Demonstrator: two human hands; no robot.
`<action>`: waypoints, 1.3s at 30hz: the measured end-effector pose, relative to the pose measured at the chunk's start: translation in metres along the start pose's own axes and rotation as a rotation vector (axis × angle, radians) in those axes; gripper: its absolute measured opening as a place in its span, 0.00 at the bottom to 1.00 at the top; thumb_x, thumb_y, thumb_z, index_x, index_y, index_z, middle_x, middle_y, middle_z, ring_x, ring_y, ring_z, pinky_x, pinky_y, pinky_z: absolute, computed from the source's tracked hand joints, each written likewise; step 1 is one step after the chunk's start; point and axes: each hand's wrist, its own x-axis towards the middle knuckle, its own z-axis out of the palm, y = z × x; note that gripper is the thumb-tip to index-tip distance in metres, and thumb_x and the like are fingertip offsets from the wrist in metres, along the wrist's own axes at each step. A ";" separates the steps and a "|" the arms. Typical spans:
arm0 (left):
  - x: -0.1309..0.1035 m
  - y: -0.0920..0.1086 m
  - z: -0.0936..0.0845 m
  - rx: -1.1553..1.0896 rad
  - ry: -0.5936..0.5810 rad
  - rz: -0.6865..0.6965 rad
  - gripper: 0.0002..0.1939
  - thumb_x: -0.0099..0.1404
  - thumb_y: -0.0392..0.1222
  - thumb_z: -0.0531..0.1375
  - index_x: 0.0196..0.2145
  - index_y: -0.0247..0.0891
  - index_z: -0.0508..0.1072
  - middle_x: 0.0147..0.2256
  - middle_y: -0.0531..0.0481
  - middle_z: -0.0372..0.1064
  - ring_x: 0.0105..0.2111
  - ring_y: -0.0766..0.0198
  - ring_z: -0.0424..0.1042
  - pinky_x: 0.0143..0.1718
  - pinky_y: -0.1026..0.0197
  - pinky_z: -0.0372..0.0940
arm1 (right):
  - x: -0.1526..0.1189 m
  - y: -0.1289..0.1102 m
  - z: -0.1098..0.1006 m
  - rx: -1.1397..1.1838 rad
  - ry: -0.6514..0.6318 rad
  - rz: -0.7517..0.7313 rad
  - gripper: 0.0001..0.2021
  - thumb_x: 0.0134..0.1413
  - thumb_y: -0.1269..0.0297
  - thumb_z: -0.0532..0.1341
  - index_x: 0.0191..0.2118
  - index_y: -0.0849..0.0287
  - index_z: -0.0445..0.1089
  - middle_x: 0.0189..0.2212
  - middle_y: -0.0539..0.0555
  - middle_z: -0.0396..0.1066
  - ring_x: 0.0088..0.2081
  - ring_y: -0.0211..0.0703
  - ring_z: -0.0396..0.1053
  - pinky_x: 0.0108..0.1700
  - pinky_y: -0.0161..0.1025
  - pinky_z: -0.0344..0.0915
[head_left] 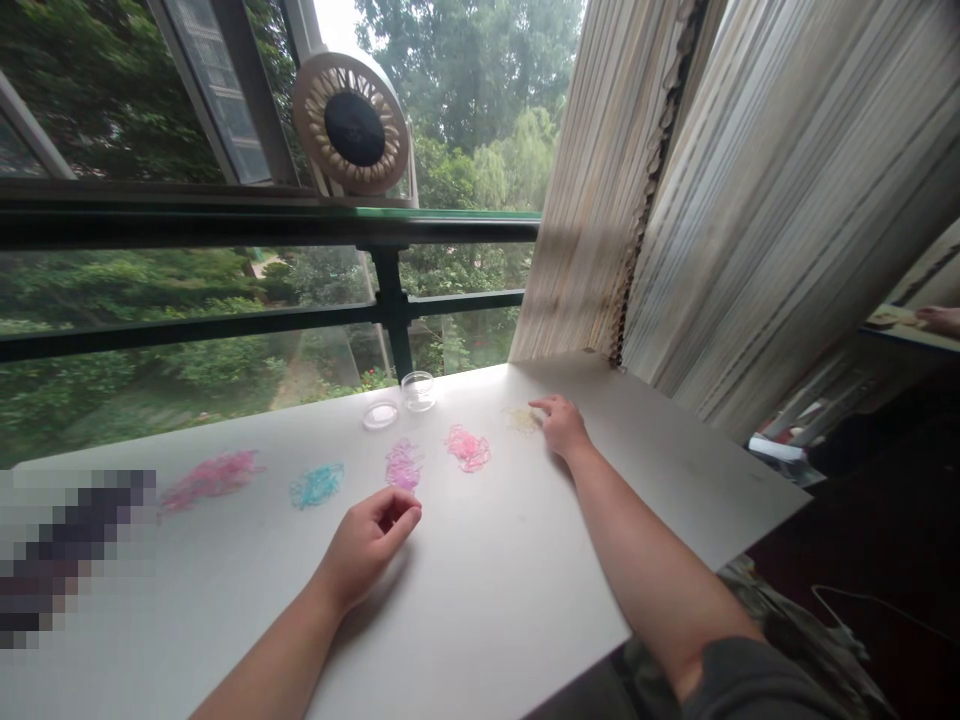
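Observation:
My left hand [375, 540] rests just below a pile of purple rubber bands [403, 464], its fingers curled in and thumb near the fingertips; whatever it may hold is hidden. At the far right, my right hand [562, 424] reaches out with the index finger stretched over the edge of a pale yellow pile of rubber bands [521, 419]. Between the hands lies a pink pile of rubber bands [468, 448]. A teal pile [317, 485] and a longer, darker pink pile [212, 479] are spread out to the left.
A clear round container [418, 391] stands at the white table's [480, 620] back edge, beside a clear lid [380, 415]. Behind are a green railing [262, 226], a round fan [352, 125] and striped curtains [592, 180]. A blurred-out patch [67, 555] covers the left side.

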 end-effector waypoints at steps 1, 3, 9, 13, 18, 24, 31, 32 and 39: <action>0.000 0.000 0.000 0.001 -0.002 -0.001 0.11 0.61 0.48 0.56 0.31 0.38 0.69 0.27 0.52 0.65 0.28 0.65 0.64 0.31 0.64 0.59 | 0.000 -0.001 0.000 0.000 -0.006 -0.003 0.24 0.45 0.82 0.51 0.43 0.52 0.75 0.45 0.53 0.69 0.49 0.47 0.63 0.53 0.42 0.57; 0.000 0.000 0.000 0.000 -0.003 -0.002 0.11 0.61 0.48 0.56 0.31 0.38 0.69 0.27 0.52 0.65 0.28 0.65 0.64 0.31 0.64 0.59 | -0.001 -0.002 0.001 0.004 -0.021 -0.013 0.24 0.45 0.82 0.51 0.43 0.51 0.74 0.48 0.52 0.68 0.51 0.48 0.62 0.55 0.44 0.56; 0.000 0.001 0.001 -0.011 0.008 0.000 0.10 0.61 0.47 0.56 0.31 0.37 0.70 0.26 0.52 0.65 0.27 0.65 0.63 0.30 0.64 0.59 | -0.003 -0.008 0.003 0.042 -0.067 -0.070 0.24 0.47 0.81 0.51 0.43 0.49 0.74 0.51 0.52 0.67 0.53 0.49 0.60 0.56 0.49 0.54; -0.001 0.003 0.001 -0.005 0.014 -0.001 0.10 0.60 0.47 0.56 0.30 0.37 0.70 0.26 0.52 0.65 0.26 0.65 0.63 0.30 0.64 0.59 | -0.004 -0.010 0.005 0.086 -0.084 -0.108 0.24 0.46 0.82 0.51 0.41 0.51 0.75 0.52 0.53 0.66 0.54 0.49 0.59 0.57 0.49 0.53; -0.001 0.003 0.000 -0.001 0.014 0.001 0.09 0.60 0.46 0.56 0.30 0.37 0.70 0.26 0.52 0.66 0.27 0.65 0.63 0.30 0.64 0.59 | -0.004 -0.010 0.006 0.155 -0.090 -0.145 0.25 0.45 0.83 0.50 0.42 0.53 0.75 0.53 0.53 0.64 0.55 0.47 0.59 0.59 0.47 0.53; -0.001 0.000 0.001 0.006 0.001 -0.002 0.10 0.61 0.47 0.56 0.31 0.37 0.70 0.26 0.52 0.66 0.27 0.65 0.64 0.30 0.64 0.59 | -0.002 -0.010 0.005 0.247 -0.063 -0.182 0.33 0.42 0.84 0.48 0.55 0.54 0.65 0.57 0.53 0.61 0.59 0.42 0.56 0.62 0.45 0.49; -0.001 0.003 0.002 0.002 0.013 0.009 0.10 0.60 0.47 0.56 0.30 0.37 0.70 0.26 0.51 0.67 0.27 0.65 0.65 0.30 0.64 0.60 | -0.006 -0.015 0.000 0.414 0.011 -0.114 0.36 0.46 0.78 0.47 0.64 0.61 0.45 0.58 0.60 0.58 0.58 0.43 0.57 0.60 0.45 0.52; -0.001 0.004 0.002 0.002 0.018 0.012 0.10 0.60 0.47 0.56 0.30 0.37 0.70 0.26 0.51 0.66 0.26 0.65 0.64 0.30 0.64 0.60 | -0.007 -0.016 -0.002 0.412 0.043 -0.108 0.35 0.47 0.76 0.48 0.64 0.62 0.45 0.57 0.61 0.60 0.57 0.45 0.59 0.59 0.46 0.54; -0.003 0.012 -0.004 0.064 0.073 0.066 0.09 0.59 0.44 0.56 0.29 0.36 0.72 0.26 0.50 0.68 0.26 0.66 0.65 0.29 0.64 0.61 | -0.011 -0.021 -0.008 0.387 0.317 -0.208 0.09 0.48 0.62 0.57 0.33 0.60 0.71 0.35 0.57 0.72 0.40 0.48 0.69 0.47 0.45 0.64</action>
